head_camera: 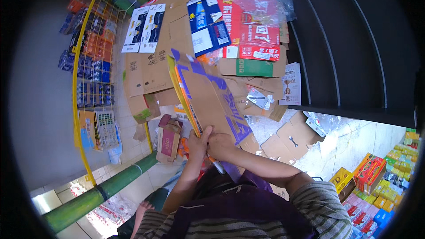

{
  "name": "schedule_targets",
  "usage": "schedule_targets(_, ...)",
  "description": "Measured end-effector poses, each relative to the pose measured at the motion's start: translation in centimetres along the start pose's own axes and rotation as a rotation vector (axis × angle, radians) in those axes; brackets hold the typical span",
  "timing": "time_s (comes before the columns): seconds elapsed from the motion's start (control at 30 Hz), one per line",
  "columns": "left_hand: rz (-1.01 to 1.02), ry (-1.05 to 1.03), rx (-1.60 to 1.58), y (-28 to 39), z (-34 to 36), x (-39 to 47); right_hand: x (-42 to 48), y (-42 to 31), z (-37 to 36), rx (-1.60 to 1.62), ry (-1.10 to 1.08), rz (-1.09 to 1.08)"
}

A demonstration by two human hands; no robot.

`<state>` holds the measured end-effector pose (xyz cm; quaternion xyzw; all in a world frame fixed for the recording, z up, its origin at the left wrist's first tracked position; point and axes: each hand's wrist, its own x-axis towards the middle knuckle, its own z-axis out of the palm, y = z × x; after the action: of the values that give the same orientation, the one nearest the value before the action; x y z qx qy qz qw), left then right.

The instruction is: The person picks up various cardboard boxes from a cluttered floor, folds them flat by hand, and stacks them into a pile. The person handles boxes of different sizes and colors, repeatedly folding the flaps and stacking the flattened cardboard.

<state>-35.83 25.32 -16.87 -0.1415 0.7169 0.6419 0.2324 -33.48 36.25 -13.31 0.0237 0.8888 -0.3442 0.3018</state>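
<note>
In front of my body I hold a bundle of flattened cardboard boxes, with a brown purple-printed box (212, 96) outermost. Yellow cardboard (179, 88) and an orange-edged sheet (187, 98) show along its left side. My left hand (198, 144) grips the bundle's near left edge, thumb over the brown face. Right beside it, my right hand (219, 146) is closed on the lower part of the brown cardboard, its fingertips hidden. The bundle's lower end runs down against my dark purple apron (239, 209).
Beyond lies a heap of flattened cartons (181, 33) with clear plastic wrap (275, 3). Dark shelving (338, 46) stands right; a yellow wire rack (77, 73) and green pole (99, 192) stand left. A small carton (169, 139) is near my left hand. Another person's limb (145, 207) shows lower left.
</note>
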Motion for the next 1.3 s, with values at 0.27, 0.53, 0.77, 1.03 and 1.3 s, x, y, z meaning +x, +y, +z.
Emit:
schedule_targets(0.27, -0.182, 0.031, -0.038, -3.2, -7.4, 1.8, 6.6, 4.6, 4.1, 0.588, -0.735, -0.239)
schedule_targets(0.53, -0.143, 0.22, -0.057, 3.5, -9.7, 0.9, 33.0, 28.5, -11.3, 0.838, 0.497, 0.294)
schedule_targets(0.77, -0.065, 0.466, 0.118, 8.0, -7.6, 2.8, 45.9, 33.6, -15.7, 1.083, 0.524, 0.306)
schedule_targets(1.03, -0.016, 0.533, 0.218, 8.2, -5.4, 3.6, 41.9, 28.0, -19.2, 0.84, 0.18, 0.098)
schedule_targets(1.3, 0.116, 0.368, -0.023, 10.0, -7.8, -1.3, 14.2, 17.2, -20.3, 0.248, 0.533, -0.236)
